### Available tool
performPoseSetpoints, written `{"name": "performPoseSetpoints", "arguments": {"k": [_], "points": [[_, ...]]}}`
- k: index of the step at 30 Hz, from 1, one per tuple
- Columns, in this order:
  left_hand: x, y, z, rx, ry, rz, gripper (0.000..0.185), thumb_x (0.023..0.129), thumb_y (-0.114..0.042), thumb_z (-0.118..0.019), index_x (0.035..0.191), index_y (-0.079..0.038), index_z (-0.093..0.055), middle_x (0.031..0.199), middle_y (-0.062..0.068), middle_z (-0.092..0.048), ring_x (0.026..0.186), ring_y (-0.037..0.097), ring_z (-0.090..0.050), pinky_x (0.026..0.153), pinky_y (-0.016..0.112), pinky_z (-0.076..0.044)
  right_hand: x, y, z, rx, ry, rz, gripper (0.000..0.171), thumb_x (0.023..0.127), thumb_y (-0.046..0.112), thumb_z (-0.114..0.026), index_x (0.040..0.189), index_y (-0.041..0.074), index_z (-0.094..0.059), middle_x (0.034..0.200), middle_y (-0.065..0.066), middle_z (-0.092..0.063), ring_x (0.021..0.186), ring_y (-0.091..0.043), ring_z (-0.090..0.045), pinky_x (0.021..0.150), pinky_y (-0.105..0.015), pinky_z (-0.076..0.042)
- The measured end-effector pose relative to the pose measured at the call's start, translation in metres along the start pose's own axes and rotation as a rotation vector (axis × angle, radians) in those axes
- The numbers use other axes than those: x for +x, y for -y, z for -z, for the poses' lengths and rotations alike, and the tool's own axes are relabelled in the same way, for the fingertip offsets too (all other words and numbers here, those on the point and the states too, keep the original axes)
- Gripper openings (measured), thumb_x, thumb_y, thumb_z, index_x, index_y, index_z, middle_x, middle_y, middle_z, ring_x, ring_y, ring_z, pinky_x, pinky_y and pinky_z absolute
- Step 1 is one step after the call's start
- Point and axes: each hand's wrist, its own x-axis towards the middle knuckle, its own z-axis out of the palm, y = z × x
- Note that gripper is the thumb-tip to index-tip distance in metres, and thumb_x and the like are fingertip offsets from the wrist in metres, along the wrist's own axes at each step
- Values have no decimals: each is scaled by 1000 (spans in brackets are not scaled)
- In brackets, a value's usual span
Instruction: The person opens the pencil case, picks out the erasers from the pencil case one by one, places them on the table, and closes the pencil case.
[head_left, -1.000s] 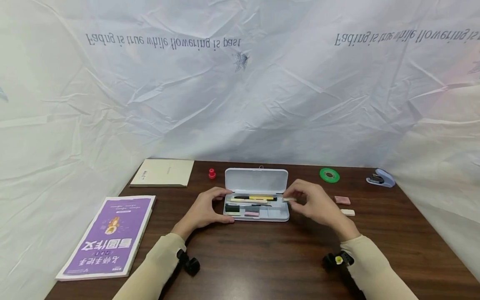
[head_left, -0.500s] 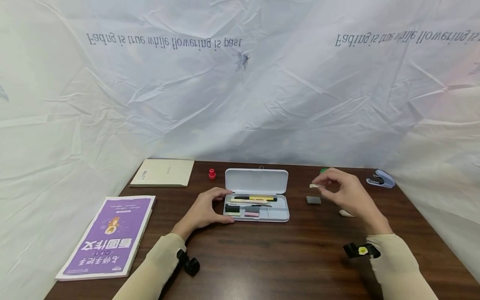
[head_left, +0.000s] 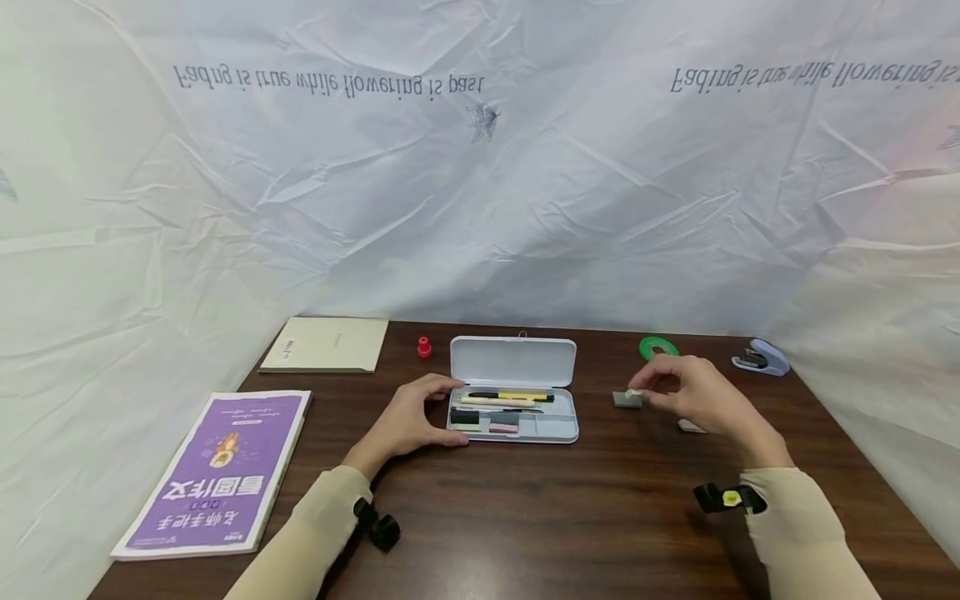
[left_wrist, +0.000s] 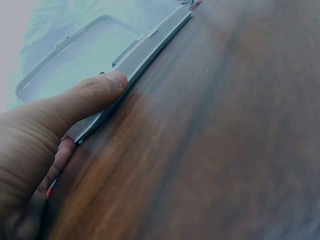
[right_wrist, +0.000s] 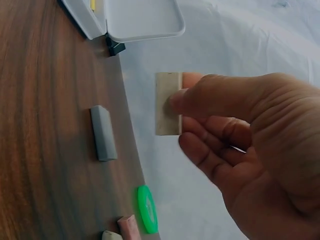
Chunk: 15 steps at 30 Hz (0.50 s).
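My left hand (head_left: 405,421) holds the left end of a pale pencil case (head_left: 553,427), its thumb (left_wrist: 95,95) along the front wall. The case's lid (head_left: 513,361) stands up behind it. Inside lie a yellow-and-black pen (head_left: 521,396), a cream pen (head_left: 498,402) and small eraser-like blocks (head_left: 503,423). To the right of the case, my right hand (head_left: 693,404) pinches a flat off-white eraser (right_wrist: 164,112) between thumb and fingers, above the table. A grey block (right_wrist: 103,132) lies on the table, overlapped by the held eraser in the head view.
A pink block (right_wrist: 129,228) and a white block (head_left: 691,427) lie near the right hand. Behind are a green ring (head_left: 651,344) and a blue stapler (head_left: 772,358). A red stamp-like piece (head_left: 424,347), a cream notebook (head_left: 326,346) and a purple book (head_left: 217,475) lie leftward.
My right hand has moved right from the case's right end with the off-white eraser, then lowered slightly toward the grey block. My left hand has stayed on the case.
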Motion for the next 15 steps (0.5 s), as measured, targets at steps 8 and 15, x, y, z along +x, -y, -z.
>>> {"name": "performPoseSetpoints", "arguments": {"k": [8,15], "points": [[0,1,0,5,-2,0,84,72,-43,-108,146,-22,-73,145,-5,-70,129,18,-68,114,46,-57,4,-6,-12,-28,94,-43,21,97,2,-84,107,21,-83,102,7,-75,88,-9,-67,74,-28,-59],[0,1,1,0,7,10,84,73,-44,-107,147,-22,-72,146,-4,-69,130,19,-68,115,45,-57,7,-10,-22,-53,150,-74,16,97,3,-84,102,17,-80,93,6,-70,82,-11,-61,68,-29,-54]]}}
